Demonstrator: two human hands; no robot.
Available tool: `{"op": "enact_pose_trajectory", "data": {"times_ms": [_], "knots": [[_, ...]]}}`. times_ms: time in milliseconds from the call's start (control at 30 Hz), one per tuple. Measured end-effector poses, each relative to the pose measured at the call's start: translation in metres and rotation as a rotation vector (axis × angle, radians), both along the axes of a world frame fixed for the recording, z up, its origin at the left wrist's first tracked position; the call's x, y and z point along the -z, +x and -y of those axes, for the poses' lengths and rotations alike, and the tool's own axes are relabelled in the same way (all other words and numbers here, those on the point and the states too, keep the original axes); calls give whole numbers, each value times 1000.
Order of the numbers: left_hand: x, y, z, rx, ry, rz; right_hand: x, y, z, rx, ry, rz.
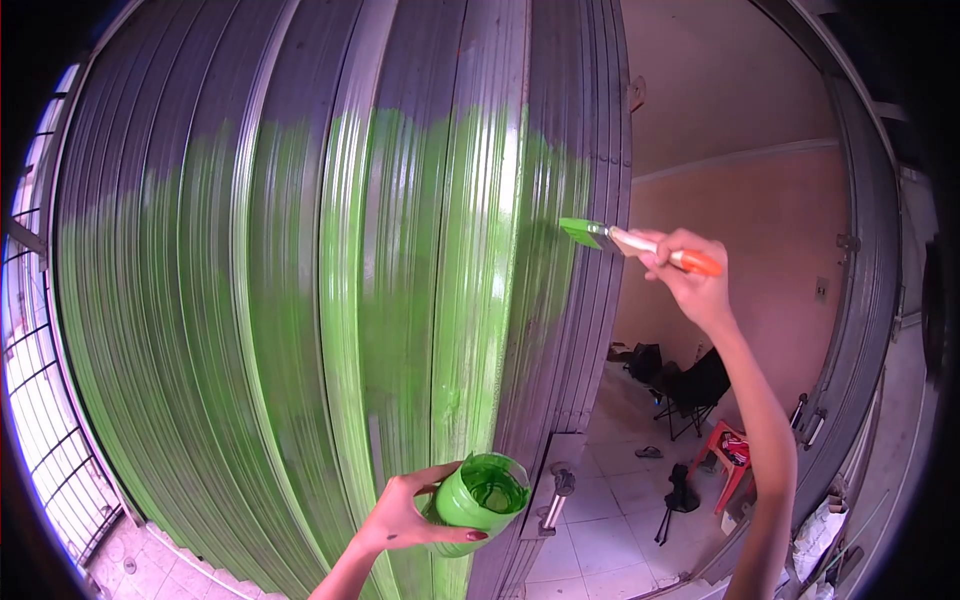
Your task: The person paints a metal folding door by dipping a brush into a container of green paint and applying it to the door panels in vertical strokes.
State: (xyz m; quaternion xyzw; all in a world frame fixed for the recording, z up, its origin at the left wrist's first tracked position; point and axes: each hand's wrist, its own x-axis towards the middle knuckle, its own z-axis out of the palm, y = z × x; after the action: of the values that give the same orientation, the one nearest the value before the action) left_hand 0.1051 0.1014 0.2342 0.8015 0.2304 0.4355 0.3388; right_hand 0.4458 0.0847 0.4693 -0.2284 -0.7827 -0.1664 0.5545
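My right hand grips a paintbrush with a pale handle and an orange end. Its green bristles lie at the ribbed metal door, near the edge of the painted area. Green paint covers the middle and lower part of the door, while the top and the right strip are dark grey. Low in front of the door, my left hand is wrapped round a green container, tilted a little, its open top showing green paint inside.
Right of the door is an opening to a room with a black folding chair, a red stool and a sandal on the tiled floor. A door handle juts out beside the container. Barred grille stands at far left.
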Motion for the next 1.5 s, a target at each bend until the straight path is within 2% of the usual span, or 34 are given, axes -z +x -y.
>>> {"op": "enact_pose_trajectory", "data": {"times_ms": [100, 267, 333, 433, 467, 533, 567, 633, 667, 733, 767, 800, 900, 1067, 1167, 1200, 1267, 1300, 1333, 1400, 1433, 1500], "knots": [[6, 1, -1, 32, 3, -7, -27, 3, 0, 125, 77, 118], [8, 6, -4, 77, 5, -21, -31, 5, -23, 91, 259, 168], [10, 7, -7, 84, 9, -20, -12, 8, -33, 105, 270, 274], [15, 0, -5, 77, -17, -25, 60, 10, -33, 178, 128, 481], [19, -4, -6, 78, -27, -21, 84, 17, -36, 133, 159, 486], [27, -13, -10, 73, -51, -36, 114, 24, -21, 132, -3, 536], [28, -14, -11, 52, -54, -41, 111, 20, -13, 96, -88, 575], [27, -16, -10, 9, -58, -53, 92, 18, -17, 65, -227, 584], [26, -16, -10, 20, -63, -35, 65, 12, -19, -39, -216, 540], [26, -16, -9, 19, -73, -32, 8, 7, -20, -6, -274, 424], [26, -16, -9, 18, -75, -30, -19, 9, -30, 1, -205, 386], [27, -17, -9, 23, -78, -28, -45, 7, -29, -40, -307, 296], [31, -22, -10, 13, -83, -11, -95, 4, -34, -26, -169, 254], [35, -26, -9, -4, -87, 7, -90, 11, -31, -42, -1, 81], [40, -24, -16, 31, -108, 9, -77, 26, -24, 163, 266, 104], [40, -21, -17, 34, -104, 4, -73, 31, -28, 166, 369, 145], [40, -16, -19, 39, -96, -9, -50, 31, -28, 328, 280, 268], [40, -12, -20, 44, -99, -7, -34, 25, -29, 469, 396, 504], [41, -9, -21, 51, -100, -5, -14, 24, -30, 614, 403, 705], [43, -8, -20, 67, -110, -3, 32, 13, -26, 816, 374, 899], [43, -8, -20, 78, -112, 2, 51, 4, -17, 852, 219, 958], [43, -8, -19, 82, -116, 5, 62, -4, -4, 700, 87, 1032]]}}
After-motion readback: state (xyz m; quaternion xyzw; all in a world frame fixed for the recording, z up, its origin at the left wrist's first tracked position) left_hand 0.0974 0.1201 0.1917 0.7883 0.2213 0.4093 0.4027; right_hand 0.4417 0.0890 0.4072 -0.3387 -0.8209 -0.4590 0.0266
